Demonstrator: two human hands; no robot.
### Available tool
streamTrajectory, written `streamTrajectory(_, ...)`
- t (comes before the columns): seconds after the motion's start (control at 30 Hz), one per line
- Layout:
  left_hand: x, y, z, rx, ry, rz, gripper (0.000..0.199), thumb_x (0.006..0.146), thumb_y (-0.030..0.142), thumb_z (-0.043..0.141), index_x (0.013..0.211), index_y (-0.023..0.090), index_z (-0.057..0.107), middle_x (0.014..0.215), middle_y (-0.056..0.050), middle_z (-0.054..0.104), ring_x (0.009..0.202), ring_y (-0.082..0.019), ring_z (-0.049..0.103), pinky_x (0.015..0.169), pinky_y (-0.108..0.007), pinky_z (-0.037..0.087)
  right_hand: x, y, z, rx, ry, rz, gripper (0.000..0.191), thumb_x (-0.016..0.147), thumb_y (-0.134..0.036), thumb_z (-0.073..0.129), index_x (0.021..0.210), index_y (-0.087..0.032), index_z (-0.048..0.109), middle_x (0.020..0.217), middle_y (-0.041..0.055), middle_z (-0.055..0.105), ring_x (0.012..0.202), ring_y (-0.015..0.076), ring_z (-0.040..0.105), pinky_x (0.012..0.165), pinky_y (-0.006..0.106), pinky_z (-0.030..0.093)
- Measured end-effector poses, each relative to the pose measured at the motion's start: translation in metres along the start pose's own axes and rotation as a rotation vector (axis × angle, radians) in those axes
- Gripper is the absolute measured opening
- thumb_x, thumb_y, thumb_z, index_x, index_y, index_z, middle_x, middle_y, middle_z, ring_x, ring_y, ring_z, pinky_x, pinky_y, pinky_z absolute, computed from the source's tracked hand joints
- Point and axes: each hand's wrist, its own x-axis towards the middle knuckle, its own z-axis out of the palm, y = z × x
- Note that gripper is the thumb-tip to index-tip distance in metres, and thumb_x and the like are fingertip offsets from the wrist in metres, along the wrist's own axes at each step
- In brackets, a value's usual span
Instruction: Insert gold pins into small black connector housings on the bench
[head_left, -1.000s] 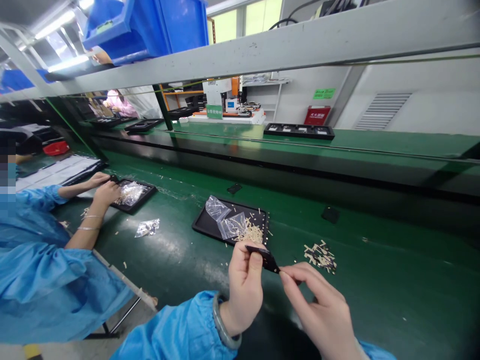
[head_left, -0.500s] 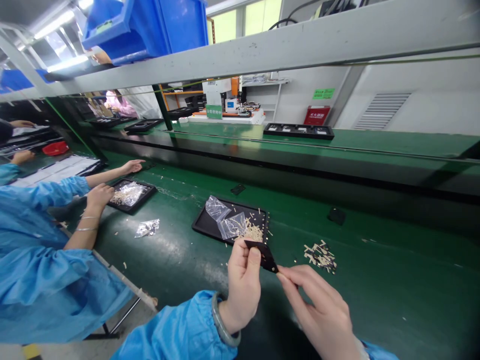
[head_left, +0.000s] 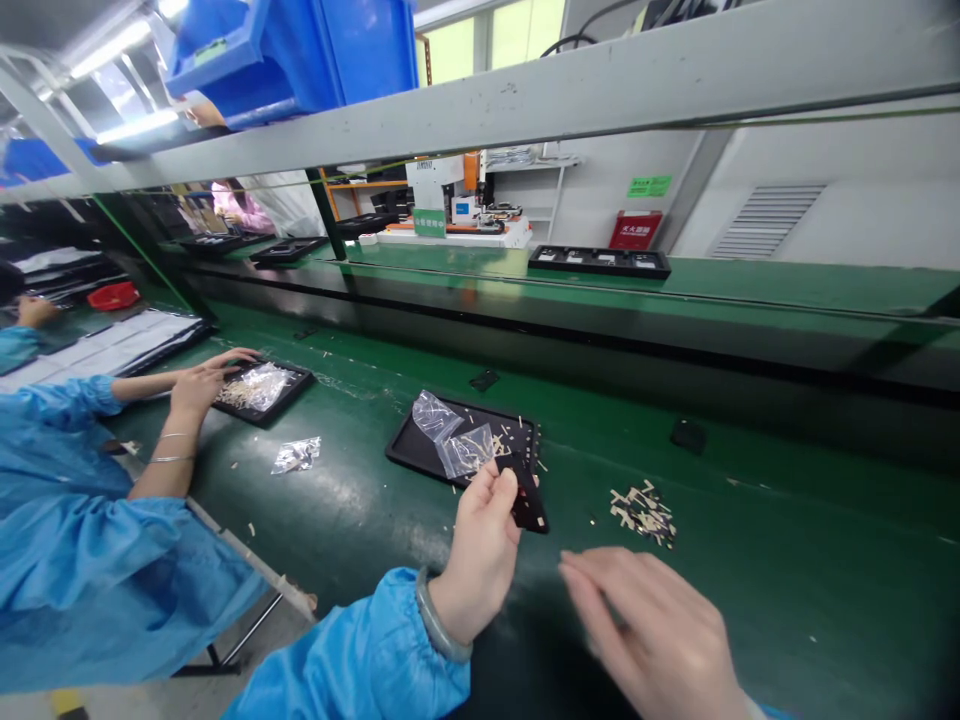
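Observation:
My left hand is closed on a thin black plate, thumb on top, held tilted above the workbench. A small pale piece shows at the plate's lower corner. My right hand is off to the right, apart from the plate, slightly blurred. Its thumb and forefinger are pinched together; whatever is between them, if anything, I cannot make out. Just beyond my left hand lies a black tray with clear plastic bags and small pale strips. A loose pile of pale and dark strips lies beyond my right hand.
Flat black parts lie farther back on the green workbench. At left a co-worker in a blue smock has both hands at another black tray. A small clear bag lies between us. A grey shelf beam crosses overhead.
My right hand has drawn away from the black plate, down and to the right. The plate has tipped more upright in my left hand. The co-worker's farther hand has moved back to their tray.

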Motion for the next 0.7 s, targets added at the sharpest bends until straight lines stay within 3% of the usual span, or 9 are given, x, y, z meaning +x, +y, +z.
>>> streamTrajectory(0.07, 0.001, -0.001, 0.000, -0.036, -0.006, -0.042, 0.018, 0.077, 0.028, 0.065, 0.089, 0.016, 0.060, 0.081, -0.001, 0.060, 0.078, -0.011, 0.056, 0.072, -0.021, 0.044, 0.002, 0.011, -0.003, 0.066, -0.017, 0.075, 0.017, 0.086, -0.017, 0.049, 0.097, -0.019, 0.062, 0.083, 0.0067, 0.066, 0.073, 0.0163, 0.063, 0.067, 0.028, 0.048)
streamTrajectory(0.17, 0.000, -0.005, -0.002, -0.061, -0.023, -0.135, 0.019, 0.072, 0.028, 0.069, 0.081, 0.014, 0.061, 0.076, -0.001, 0.059, 0.072, -0.010, 0.056, 0.067, -0.019, 0.044, 0.004, 0.024, -0.001, 0.088, -0.111, 0.029, 0.032, 0.088, -0.014, 0.044, 0.115, -0.024, 0.058, 0.099, 0.0082, 0.063, 0.087, 0.0160, 0.061, 0.071, 0.026, 0.050)
streamTrajectory(0.27, -0.001, -0.009, -0.004, -0.027, -0.090, -0.232, 0.018, 0.074, 0.028, 0.067, 0.081, 0.013, 0.061, 0.074, -0.003, 0.058, 0.067, -0.010, 0.054, 0.061, -0.019, 0.043, 0.004, 0.029, 0.003, 0.123, -0.137, -0.011, 0.028, 0.087, -0.015, 0.046, 0.105, -0.026, 0.064, 0.095, 0.0062, 0.063, 0.084, 0.0153, 0.062, 0.069, 0.025, 0.050)
streamTrajectory(0.37, -0.003, -0.011, -0.005, 0.059, -0.113, -0.264, 0.033, 0.080, 0.041, 0.057, 0.103, 0.017, 0.059, 0.084, -0.006, 0.057, 0.066, -0.012, 0.053, 0.054, -0.021, 0.042, 0.004, 0.031, 0.003, 0.203, -0.047, 0.099, 0.021, 0.085, -0.016, 0.050, 0.098, -0.024, 0.065, 0.088, 0.0049, 0.065, 0.078, 0.0148, 0.063, 0.067, 0.024, 0.050)
streamTrajectory(0.43, -0.003, -0.012, -0.007, 0.194, -0.140, -0.185, 0.042, 0.079, 0.045, 0.057, 0.113, 0.022, 0.055, 0.096, -0.007, 0.055, 0.067, -0.012, 0.052, 0.051, -0.021, 0.040, 0.005, 0.033, 0.002, 0.273, 0.009, 0.232, 0.017, 0.084, -0.019, 0.053, 0.094, -0.023, 0.065, 0.084, 0.0049, 0.065, 0.075, 0.0155, 0.063, 0.064, 0.024, 0.051)
streamTrajectory(0.53, -0.003, -0.011, -0.009, 0.471, -0.229, 0.041, 0.028, 0.078, 0.037, 0.061, 0.101, 0.021, 0.063, 0.106, -0.008, 0.053, 0.068, -0.011, 0.050, 0.055, -0.022, 0.040, 0.008, 0.034, -0.001, 0.396, 0.009, 0.432, 0.011, 0.080, -0.027, 0.058, 0.083, -0.021, 0.067, 0.074, 0.0039, 0.065, 0.064, 0.0156, 0.062, 0.053, 0.023, 0.050)
streamTrajectory(0.7, -0.001, -0.009, -0.010, 0.662, -0.259, 0.200, 0.018, 0.084, 0.030, 0.052, 0.084, 0.017, 0.065, 0.087, -0.006, 0.061, 0.080, -0.016, 0.054, 0.070, -0.025, 0.042, 0.009, 0.029, 0.001, 0.608, -0.099, 0.666, 0.015, 0.077, -0.032, 0.061, 0.082, -0.020, 0.068, 0.058, -0.0013, 0.058, 0.047, 0.0117, 0.056, 0.047, 0.022, 0.047)
